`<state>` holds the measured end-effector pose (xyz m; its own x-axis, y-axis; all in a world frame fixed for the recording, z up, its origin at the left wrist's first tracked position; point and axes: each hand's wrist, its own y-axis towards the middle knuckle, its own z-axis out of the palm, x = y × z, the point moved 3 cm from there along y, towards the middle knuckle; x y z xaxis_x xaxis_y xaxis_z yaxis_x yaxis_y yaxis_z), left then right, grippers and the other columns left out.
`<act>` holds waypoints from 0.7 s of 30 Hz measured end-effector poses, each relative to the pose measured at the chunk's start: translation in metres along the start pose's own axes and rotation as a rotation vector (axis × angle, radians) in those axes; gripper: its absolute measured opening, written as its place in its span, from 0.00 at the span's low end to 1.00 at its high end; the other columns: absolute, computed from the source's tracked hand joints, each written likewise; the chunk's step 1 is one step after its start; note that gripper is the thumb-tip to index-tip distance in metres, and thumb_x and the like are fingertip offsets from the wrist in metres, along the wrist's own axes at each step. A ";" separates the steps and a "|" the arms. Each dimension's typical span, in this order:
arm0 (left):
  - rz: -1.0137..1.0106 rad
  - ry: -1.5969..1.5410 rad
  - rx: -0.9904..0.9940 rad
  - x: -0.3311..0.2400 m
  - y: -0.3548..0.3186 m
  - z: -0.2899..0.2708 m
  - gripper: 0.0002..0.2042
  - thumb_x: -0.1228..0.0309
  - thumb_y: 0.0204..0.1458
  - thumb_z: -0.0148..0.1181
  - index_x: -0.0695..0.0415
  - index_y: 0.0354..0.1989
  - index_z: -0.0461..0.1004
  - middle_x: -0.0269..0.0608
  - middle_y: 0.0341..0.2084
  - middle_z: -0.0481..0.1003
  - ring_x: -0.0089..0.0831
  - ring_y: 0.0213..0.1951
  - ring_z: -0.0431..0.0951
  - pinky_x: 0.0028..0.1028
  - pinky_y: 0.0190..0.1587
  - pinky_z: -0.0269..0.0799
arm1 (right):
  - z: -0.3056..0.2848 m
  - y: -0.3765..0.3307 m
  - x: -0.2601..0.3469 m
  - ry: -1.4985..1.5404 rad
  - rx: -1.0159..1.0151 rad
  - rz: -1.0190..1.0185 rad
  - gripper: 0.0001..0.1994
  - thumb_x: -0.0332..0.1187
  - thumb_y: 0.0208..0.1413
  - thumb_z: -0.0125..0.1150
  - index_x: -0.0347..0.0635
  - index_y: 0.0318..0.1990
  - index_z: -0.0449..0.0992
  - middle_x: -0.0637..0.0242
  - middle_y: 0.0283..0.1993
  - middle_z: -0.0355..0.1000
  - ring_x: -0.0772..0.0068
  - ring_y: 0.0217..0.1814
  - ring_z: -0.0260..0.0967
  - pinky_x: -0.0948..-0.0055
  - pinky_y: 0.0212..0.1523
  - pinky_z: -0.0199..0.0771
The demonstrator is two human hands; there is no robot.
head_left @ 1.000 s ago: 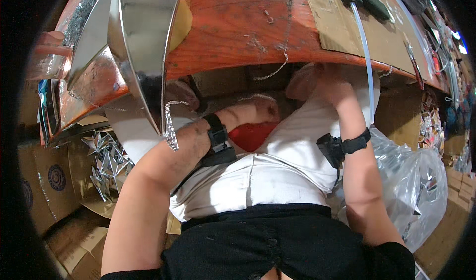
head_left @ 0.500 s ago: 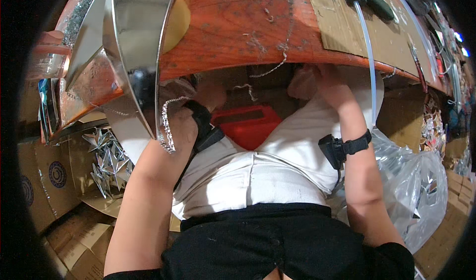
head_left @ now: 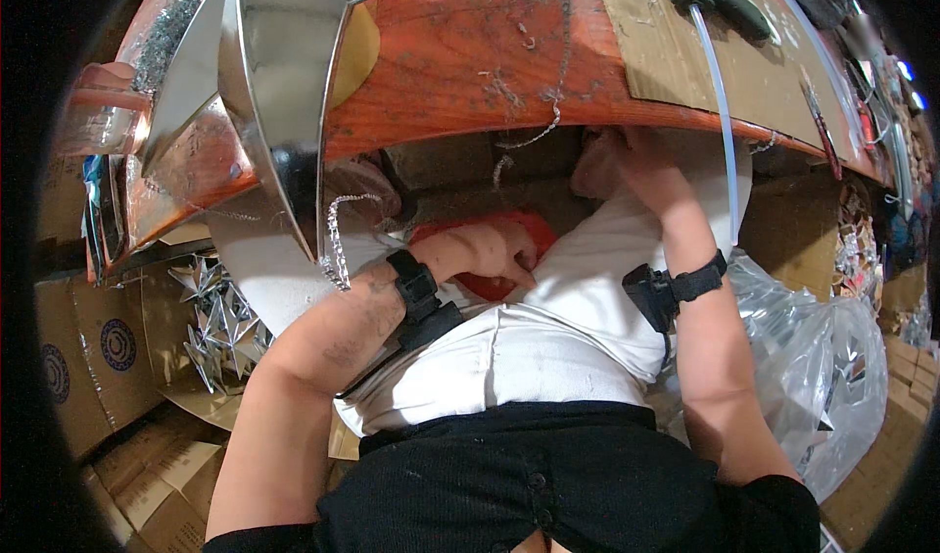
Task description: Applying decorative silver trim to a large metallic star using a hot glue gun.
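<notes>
My left hand hovers over a red plastic object between my thighs. Its thumb sticks out toward the white trousers, apart from the loosely curled fingers, and I see nothing held in it. My right hand rests by my right knee, in shadow beneath the table edge; its fingers are hard to make out. A large silver folded star leans over the table's left front, with a silver tinsel strand hanging near my left forearm.
On the red-brown table lie a cardboard sheet and a green glue gun with a glue stick hanging over the edge. Small silver stars fill a carton at left; a clear plastic bag stands at right.
My left hand has come back from under the table, moving right and toward me over the red object. My right hand has stayed nearly in place. The view has shifted slightly.
</notes>
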<state>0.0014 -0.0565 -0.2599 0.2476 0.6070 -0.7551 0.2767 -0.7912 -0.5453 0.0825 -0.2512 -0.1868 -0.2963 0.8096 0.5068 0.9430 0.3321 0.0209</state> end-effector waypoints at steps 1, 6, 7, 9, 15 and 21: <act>0.012 0.020 0.004 -0.001 0.001 0.000 0.26 0.47 0.49 0.60 0.56 0.46 0.76 0.51 0.40 0.76 0.46 0.45 0.75 0.38 0.50 0.68 | 0.003 0.001 0.002 0.009 -0.029 0.000 0.15 0.36 0.60 0.50 0.39 0.51 0.69 0.47 0.51 0.69 0.46 0.57 0.65 0.59 0.56 0.64; 0.088 -0.003 -0.047 0.008 0.004 0.003 0.24 0.47 0.49 0.60 0.57 0.41 0.78 0.50 0.37 0.77 0.45 0.42 0.76 0.37 0.46 0.69 | -0.001 0.010 0.038 0.177 -0.065 -0.034 0.18 0.43 0.58 0.56 0.41 0.51 0.70 0.49 0.48 0.72 0.49 0.54 0.67 0.62 0.54 0.64; 0.103 -0.004 -0.046 0.011 0.003 0.003 0.24 0.47 0.49 0.60 0.57 0.41 0.78 0.50 0.38 0.77 0.45 0.42 0.76 0.37 0.46 0.69 | -0.001 0.015 0.051 0.172 0.234 0.028 0.19 0.45 0.58 0.56 0.42 0.51 0.71 0.51 0.46 0.73 0.53 0.51 0.69 0.63 0.51 0.66; 0.091 -0.013 -0.084 0.008 -0.003 0.002 0.24 0.47 0.49 0.60 0.58 0.41 0.78 0.49 0.38 0.77 0.44 0.42 0.76 0.36 0.46 0.69 | 0.007 0.011 0.069 0.158 0.528 0.093 0.21 0.47 0.58 0.57 0.43 0.52 0.71 0.53 0.44 0.74 0.56 0.49 0.71 0.65 0.49 0.67; 0.041 -0.067 -0.075 0.009 -0.005 0.002 0.22 0.51 0.49 0.62 0.57 0.42 0.77 0.46 0.38 0.78 0.39 0.42 0.76 0.35 0.47 0.69 | 0.046 0.009 0.080 0.354 0.527 -0.324 0.21 0.48 0.60 0.51 0.38 0.48 0.73 0.50 0.41 0.74 0.54 0.46 0.71 0.62 0.47 0.69; 0.076 -0.230 0.004 0.009 -0.002 0.002 0.20 0.60 0.48 0.66 0.59 0.46 0.74 0.44 0.39 0.77 0.33 0.42 0.76 0.32 0.47 0.69 | -0.004 -0.005 0.051 0.619 0.342 0.466 0.13 0.36 0.61 0.54 0.36 0.46 0.74 0.61 0.38 0.75 0.75 0.37 0.71 0.75 0.38 0.70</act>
<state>0.0014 -0.0497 -0.2662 0.0491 0.5132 -0.8569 0.2617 -0.8345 -0.4848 0.0634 -0.2139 -0.1580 0.3411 0.5223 0.7816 0.8211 0.2391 -0.5182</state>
